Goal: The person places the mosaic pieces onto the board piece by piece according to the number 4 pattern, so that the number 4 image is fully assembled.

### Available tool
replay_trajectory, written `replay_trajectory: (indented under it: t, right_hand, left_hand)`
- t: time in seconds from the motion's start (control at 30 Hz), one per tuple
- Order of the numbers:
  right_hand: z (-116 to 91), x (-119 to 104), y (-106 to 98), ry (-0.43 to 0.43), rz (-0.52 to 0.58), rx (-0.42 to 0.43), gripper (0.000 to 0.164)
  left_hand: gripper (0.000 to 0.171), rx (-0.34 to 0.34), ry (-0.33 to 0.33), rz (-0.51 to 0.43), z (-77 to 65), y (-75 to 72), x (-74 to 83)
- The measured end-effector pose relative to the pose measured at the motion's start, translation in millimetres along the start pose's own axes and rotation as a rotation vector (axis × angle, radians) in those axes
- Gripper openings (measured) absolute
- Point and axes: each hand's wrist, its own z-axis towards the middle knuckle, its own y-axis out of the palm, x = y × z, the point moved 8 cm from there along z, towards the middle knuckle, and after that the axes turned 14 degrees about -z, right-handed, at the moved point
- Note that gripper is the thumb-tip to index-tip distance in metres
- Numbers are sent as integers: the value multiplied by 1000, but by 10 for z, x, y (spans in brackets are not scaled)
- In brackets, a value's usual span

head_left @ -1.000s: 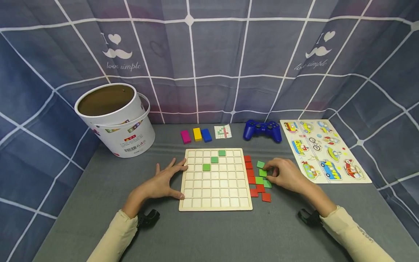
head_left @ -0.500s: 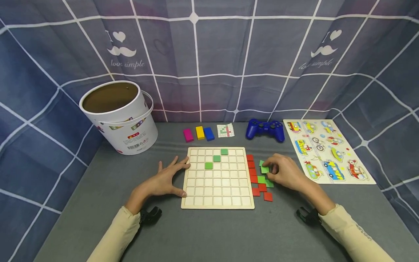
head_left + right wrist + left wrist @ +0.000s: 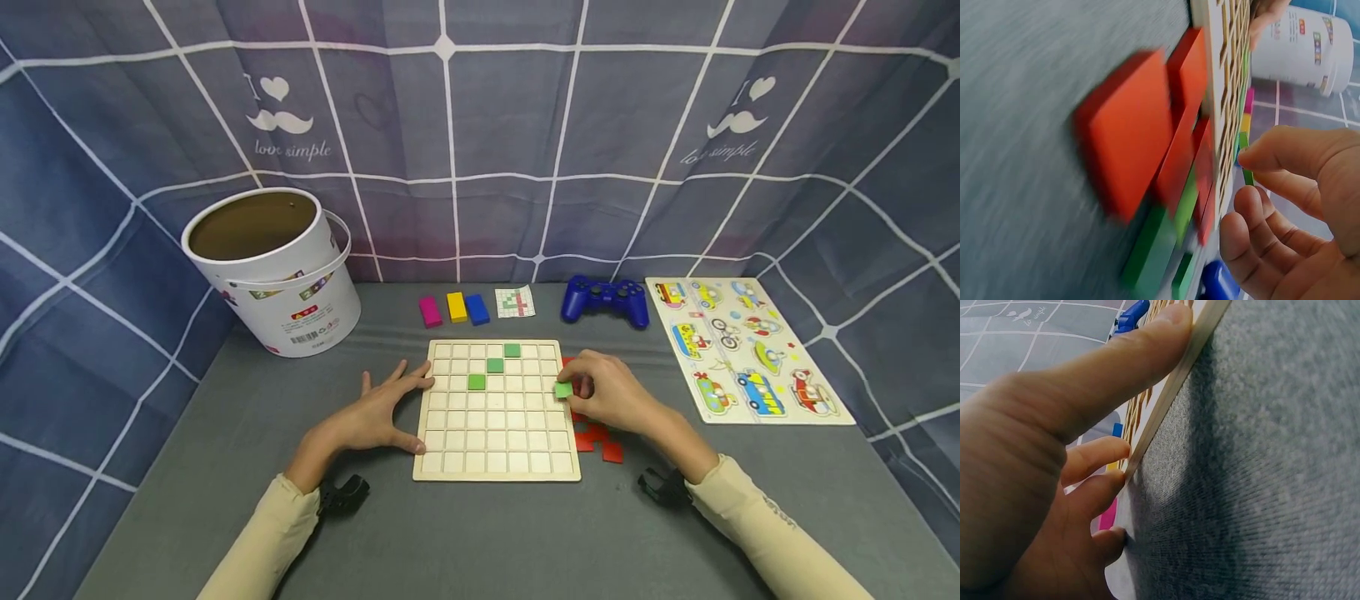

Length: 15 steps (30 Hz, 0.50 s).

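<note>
A wooden grid board point(image 3: 517, 463) lies on the grey table, with three green tiles point(image 3: 495, 366) set in its upper cells. My left hand point(image 3: 367, 423) is spread along the board's left edge, thumb and fingertips touching it. Over the right edge, my right hand point(image 3: 615, 396) pinches a green square tile point(image 3: 562, 390) between thumb and fingers. Beneath and beside that hand lie several red tiles point(image 3: 612, 452), partly hidden by it. The right wrist view also shows loose green tiles point(image 3: 1150, 250) beside the red ones.
A white bucket point(image 3: 300, 312) stands at the back left. Behind the board are pink, yellow and blue blocks point(image 3: 477, 309), a small grid pattern card point(image 3: 515, 302) and a blue game controller point(image 3: 604, 300). A picture puzzle board point(image 3: 750, 350) lies at the right.
My right hand has picked a green tile from the loose ones and moved left with it to the board's right edge. My left hand stays at the left edge.
</note>
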Motion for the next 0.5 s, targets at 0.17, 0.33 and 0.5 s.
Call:
replay_trajectory:
  t: [0.17, 0.33, 0.5]
  right_hand:
    - [146, -221, 148, -36, 30, -21, 25]
    - [288, -413, 266, -59, 27, -28, 24]
    - [432, -578, 363, -95, 13, -45, 24]
  left_hand:
    - [103, 7, -10, -6, -71, 12, -48]
    - [102, 13, -2, -5, -53, 0, -46]
    - [102, 3, -1, 5, 3, -4, -19]
